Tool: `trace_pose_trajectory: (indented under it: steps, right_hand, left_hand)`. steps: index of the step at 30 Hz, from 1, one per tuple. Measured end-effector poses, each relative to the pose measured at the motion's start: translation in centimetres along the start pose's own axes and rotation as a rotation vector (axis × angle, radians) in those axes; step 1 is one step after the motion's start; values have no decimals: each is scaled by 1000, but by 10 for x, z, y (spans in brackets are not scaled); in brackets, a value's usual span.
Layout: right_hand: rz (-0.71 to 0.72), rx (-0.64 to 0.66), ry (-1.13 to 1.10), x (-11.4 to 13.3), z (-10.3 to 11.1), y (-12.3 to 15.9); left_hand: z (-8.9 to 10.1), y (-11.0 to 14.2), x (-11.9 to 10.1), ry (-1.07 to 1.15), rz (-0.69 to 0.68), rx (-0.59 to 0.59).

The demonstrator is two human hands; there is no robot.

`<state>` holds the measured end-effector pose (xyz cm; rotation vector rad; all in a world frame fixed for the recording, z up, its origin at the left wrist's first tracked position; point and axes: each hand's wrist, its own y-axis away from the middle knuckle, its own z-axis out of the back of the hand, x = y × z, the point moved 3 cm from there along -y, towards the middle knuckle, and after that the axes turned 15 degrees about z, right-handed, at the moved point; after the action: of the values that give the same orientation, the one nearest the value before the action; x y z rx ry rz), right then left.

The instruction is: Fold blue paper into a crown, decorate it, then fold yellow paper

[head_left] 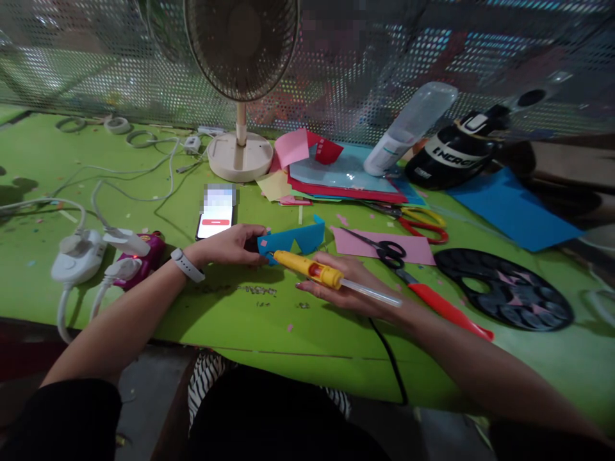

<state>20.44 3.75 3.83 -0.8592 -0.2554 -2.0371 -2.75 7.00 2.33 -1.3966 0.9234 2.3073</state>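
Note:
My left hand [240,244] pinches the left end of a folded blue paper piece [298,238], which carries a small pink square and a green shape. A yellow hot glue gun [307,267] is in my right hand [346,282], its nozzle pointing left at the lower edge of the blue paper. Whether the nozzle touches the paper I cannot tell. A clear glue stick [372,292] sticks out of the gun's back. Below my hands lie rows of small shiny bits [259,291] on the green table [230,323].
Right of my hands lie black scissors [390,251] on pink paper [416,248], a red-handled tool [451,312] and a black palette [504,288]. Behind are a phone [217,214], a fan [240,157] and stacked paper sheets [346,173]. Plugged-in power adapters [79,256] stand left.

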Motion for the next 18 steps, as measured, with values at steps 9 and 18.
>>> trace_pose_trajectory:
  steps: [9, 18]
  right_hand:
    - [82, -35, 23, 8, 6, 0]
    - [130, -252, 239, -6, 39, 30]
  left_hand:
    - [0, 3, -2, -15, 3, -24]
    - [4, 3, -3, -89, -4, -61]
